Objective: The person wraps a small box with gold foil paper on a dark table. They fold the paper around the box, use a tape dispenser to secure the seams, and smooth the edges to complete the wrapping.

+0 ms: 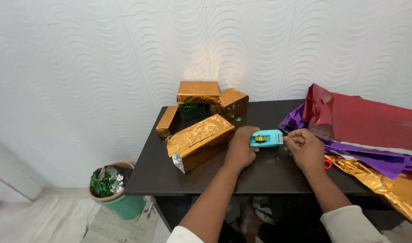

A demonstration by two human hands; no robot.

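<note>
Near surface middle, left hand gripped teal tape dispenser; right hand pinched tape end. Step looked like pulling tape; next needed cut, gold-wrapped box beside.

- The tape dispenser is a small turquoise plastic holder with rounded corners and a dark window with a yellow spot on its upper face. It lies flat and lengthwise on the dark table, near the middle, between the two hands.
- Its left end is covered by the fingers of the left hand, which rests on it from above.
- Its right end, where the tape comes out, meets the pinched fingertips of the right hand; the tape itself is too thin to make out.
- It lies just right of the large gold-wrapped box, apart from it.
</note>
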